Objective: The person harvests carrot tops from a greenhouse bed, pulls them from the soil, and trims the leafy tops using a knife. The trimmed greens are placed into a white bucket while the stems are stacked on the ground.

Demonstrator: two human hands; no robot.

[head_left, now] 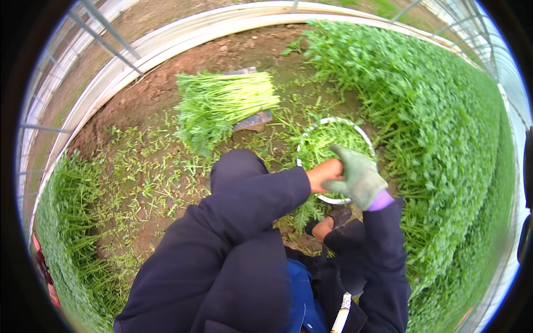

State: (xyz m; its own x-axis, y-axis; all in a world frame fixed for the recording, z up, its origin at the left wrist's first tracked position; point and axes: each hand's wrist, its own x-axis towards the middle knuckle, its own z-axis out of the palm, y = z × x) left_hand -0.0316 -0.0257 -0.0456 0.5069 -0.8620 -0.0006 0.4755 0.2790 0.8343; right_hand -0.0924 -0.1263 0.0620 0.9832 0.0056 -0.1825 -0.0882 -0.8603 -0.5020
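Observation:
My bare left hand [326, 173] and my right hand [360, 178], in a pale green work glove with a purple cuff, meet over a round white-rimmed container [367, 137]. The gloved thumb and fingers lie on either side of the left hand's knuckles. Whether either hand holds a stem between them is hidden. Loose cut greens [322, 139] fill the container. Ahead to the left, a neat stack of long-stemmed leafy greens [233, 98] lies across a dark flat slab [254, 120], its pale stem ends pointing right.
Dense growing greens [441, 137] rise close on my right; another bed [75, 216] stands at left. Trimmed leaves litter the soil [137, 179]. My bent knee [239, 166] is near the stack. Greenhouse sheeting [166, 39] and metal poles [110, 31] border the plot. A lit cigarette [342, 312] shows below.

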